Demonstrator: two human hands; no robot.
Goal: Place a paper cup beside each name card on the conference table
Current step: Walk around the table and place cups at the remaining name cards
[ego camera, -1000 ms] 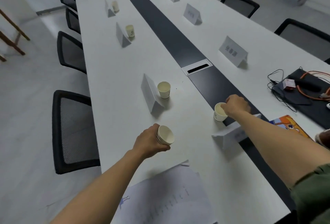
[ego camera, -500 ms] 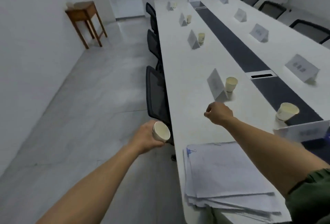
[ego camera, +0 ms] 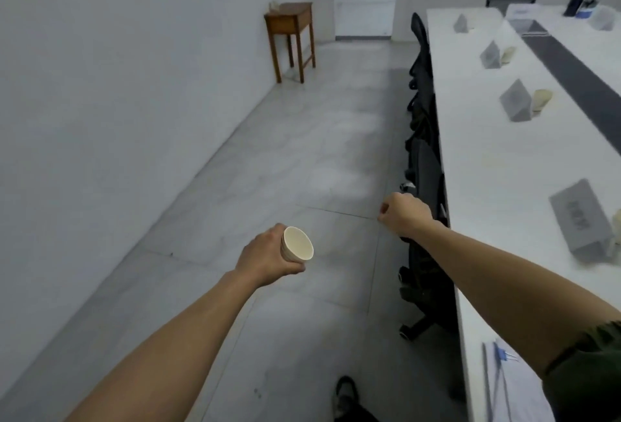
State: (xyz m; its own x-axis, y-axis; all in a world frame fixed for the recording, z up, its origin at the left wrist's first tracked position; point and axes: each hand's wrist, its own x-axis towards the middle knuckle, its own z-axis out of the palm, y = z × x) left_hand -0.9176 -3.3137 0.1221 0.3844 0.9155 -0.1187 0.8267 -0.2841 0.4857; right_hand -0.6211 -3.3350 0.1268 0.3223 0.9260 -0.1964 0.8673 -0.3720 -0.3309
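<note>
So, left hand (ego camera: 265,258) wrapped around one cup stack (ego camera: 297,248), right hand (ego camera: 405,214) clenched, holding nothing. Four name cards (ego camera: 578,220) visible along the table (ego camera: 497,166), cups beside three.

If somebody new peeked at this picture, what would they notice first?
Probably the two bare arms reaching out over the grey floor, with the left hand gripping a cream paper cup tipped on its side. The right hand is a closed fist holding nothing, near the black chairs. Along the right runs the long white table with grey name cards, and a little wooden side table stands by the far wall.
</note>
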